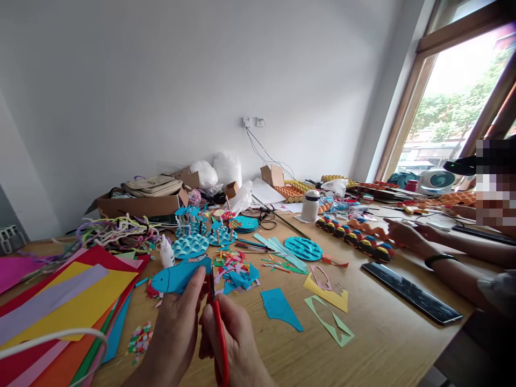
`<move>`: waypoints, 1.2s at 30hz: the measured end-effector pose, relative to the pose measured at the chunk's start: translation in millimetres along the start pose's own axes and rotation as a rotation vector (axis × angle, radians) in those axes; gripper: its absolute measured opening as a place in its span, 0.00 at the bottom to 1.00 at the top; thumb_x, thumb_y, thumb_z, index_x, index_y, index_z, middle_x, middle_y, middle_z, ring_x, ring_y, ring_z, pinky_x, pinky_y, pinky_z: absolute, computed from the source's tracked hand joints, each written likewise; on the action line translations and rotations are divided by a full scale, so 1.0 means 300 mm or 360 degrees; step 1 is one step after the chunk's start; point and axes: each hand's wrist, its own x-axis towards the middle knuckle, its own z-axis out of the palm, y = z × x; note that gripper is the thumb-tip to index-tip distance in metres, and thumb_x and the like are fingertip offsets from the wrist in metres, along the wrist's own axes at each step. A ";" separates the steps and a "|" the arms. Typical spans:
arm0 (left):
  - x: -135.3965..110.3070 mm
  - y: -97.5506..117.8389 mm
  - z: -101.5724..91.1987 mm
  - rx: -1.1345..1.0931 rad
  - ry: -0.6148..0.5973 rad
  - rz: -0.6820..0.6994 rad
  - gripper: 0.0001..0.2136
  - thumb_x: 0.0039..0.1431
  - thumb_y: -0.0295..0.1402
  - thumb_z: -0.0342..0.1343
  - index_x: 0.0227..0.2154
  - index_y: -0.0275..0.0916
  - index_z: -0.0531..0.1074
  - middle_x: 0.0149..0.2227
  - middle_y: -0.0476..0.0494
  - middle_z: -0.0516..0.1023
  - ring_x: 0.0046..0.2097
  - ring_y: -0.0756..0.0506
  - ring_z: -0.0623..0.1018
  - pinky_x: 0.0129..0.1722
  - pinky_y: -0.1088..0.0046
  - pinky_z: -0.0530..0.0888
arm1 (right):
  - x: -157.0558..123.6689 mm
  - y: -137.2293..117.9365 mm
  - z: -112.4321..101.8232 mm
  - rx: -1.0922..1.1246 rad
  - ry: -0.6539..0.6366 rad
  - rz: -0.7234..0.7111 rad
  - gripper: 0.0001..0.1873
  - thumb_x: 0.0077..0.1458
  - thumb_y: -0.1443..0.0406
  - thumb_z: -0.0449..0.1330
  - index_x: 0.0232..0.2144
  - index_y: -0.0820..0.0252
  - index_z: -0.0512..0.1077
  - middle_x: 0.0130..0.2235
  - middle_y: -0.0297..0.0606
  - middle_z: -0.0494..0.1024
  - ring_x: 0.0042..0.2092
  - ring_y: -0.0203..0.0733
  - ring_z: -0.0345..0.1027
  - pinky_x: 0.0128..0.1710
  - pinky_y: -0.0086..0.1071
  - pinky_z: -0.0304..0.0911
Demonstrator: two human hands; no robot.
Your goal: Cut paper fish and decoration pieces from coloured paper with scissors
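Item one: a flat blue paper fish [175, 277], in your left hand [179, 317]; the fingers are pinched on its tail-end half, thumb on top, most of the body projecting left past the thumb.

Orientation: head, with drawn eye and gill line, to your left; tail end to the right; long axis roughly crosswise, head slightly nearer you.

Item two: red-handled scissors [220, 333], your right hand [231, 328] closed round the handles; dark blades pointing away from you, beside the fish's right end. Cannot tell whether they touch the paper.

Just beyond the left fingers: a white plastic glue bottle [166, 253], upright, near the fish's upper edge; behind it, a light-blue bumpy carton piece [191, 245]. Beyond the right fingers: a loose heap of multicoloured paper scraps [234, 269], close to the blades.

Right of the right fingers, on the wooden tabletop [290, 355]: a blue paper offcut [281, 309], then a yellow paper piece [328, 294]; farther off, a black smartphone [411, 293].

Left of the left fingers: small coloured paper dots [140, 338]; then fanned coloured paper sheets [40, 317], crossed by a white cable [80, 331].
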 end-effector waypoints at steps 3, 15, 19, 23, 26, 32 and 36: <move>0.003 -0.002 0.000 -0.0011 -0.0004 0.0034 0.10 0.43 0.38 0.59 0.26 0.37 0.73 0.20 0.51 0.74 0.25 0.48 0.74 0.25 0.75 0.69 | 0.000 0.009 0.000 0.0037 -0.0012 0.0008 0.27 0.47 0.44 0.50 0.22 0.63 0.62 0.16 0.28 0.60 0.17 0.26 0.53 0.15 0.19 0.51; 0.011 -0.019 -0.010 0.0043 -0.0009 0.0101 0.10 0.43 0.38 0.58 0.27 0.36 0.75 0.26 0.47 0.77 0.31 0.45 0.76 0.31 0.73 0.71 | -0.001 0.007 -0.013 -0.0039 -0.0085 -0.0113 0.28 0.47 0.43 0.49 0.24 0.64 0.65 0.18 0.30 0.60 0.19 0.27 0.53 0.18 0.21 0.54; 0.011 -0.015 -0.005 0.0038 -0.0018 0.0085 0.10 0.43 0.39 0.59 0.26 0.38 0.74 0.27 0.47 0.78 0.31 0.45 0.76 0.30 0.74 0.71 | -0.002 0.008 -0.015 -0.0038 -0.0078 -0.0117 0.28 0.48 0.44 0.49 0.25 0.64 0.65 0.18 0.29 0.60 0.18 0.27 0.52 0.17 0.21 0.53; 0.010 -0.016 -0.002 0.0024 -0.0037 0.0097 0.09 0.43 0.39 0.58 0.26 0.38 0.74 0.27 0.47 0.78 0.32 0.44 0.77 0.32 0.73 0.71 | 0.002 0.018 -0.013 -0.0010 -0.0092 -0.0079 0.28 0.47 0.43 0.49 0.24 0.64 0.65 0.17 0.29 0.59 0.17 0.26 0.51 0.16 0.20 0.50; 0.011 -0.019 -0.004 0.0002 -0.0048 0.0109 0.10 0.42 0.38 0.59 0.26 0.37 0.74 0.27 0.46 0.78 0.33 0.43 0.77 0.34 0.71 0.71 | 0.003 0.024 -0.012 0.0005 -0.0076 -0.0048 0.28 0.46 0.43 0.49 0.24 0.64 0.64 0.16 0.29 0.59 0.17 0.26 0.51 0.15 0.20 0.49; 0.018 -0.032 -0.013 0.0023 -0.0058 0.0095 0.10 0.43 0.38 0.59 0.27 0.36 0.74 0.28 0.45 0.78 0.34 0.43 0.76 0.36 0.70 0.71 | 0.001 0.023 -0.013 0.0012 -0.0041 -0.0007 0.28 0.45 0.42 0.50 0.21 0.62 0.61 0.16 0.28 0.59 0.16 0.26 0.51 0.15 0.20 0.49; 0.016 -0.029 -0.010 0.0026 -0.0071 0.0070 0.09 0.44 0.37 0.58 0.26 0.37 0.74 0.27 0.46 0.78 0.33 0.44 0.77 0.35 0.71 0.71 | 0.001 0.025 -0.017 0.0010 -0.0048 -0.0016 0.27 0.46 0.42 0.50 0.20 0.62 0.59 0.15 0.28 0.59 0.15 0.26 0.51 0.14 0.20 0.48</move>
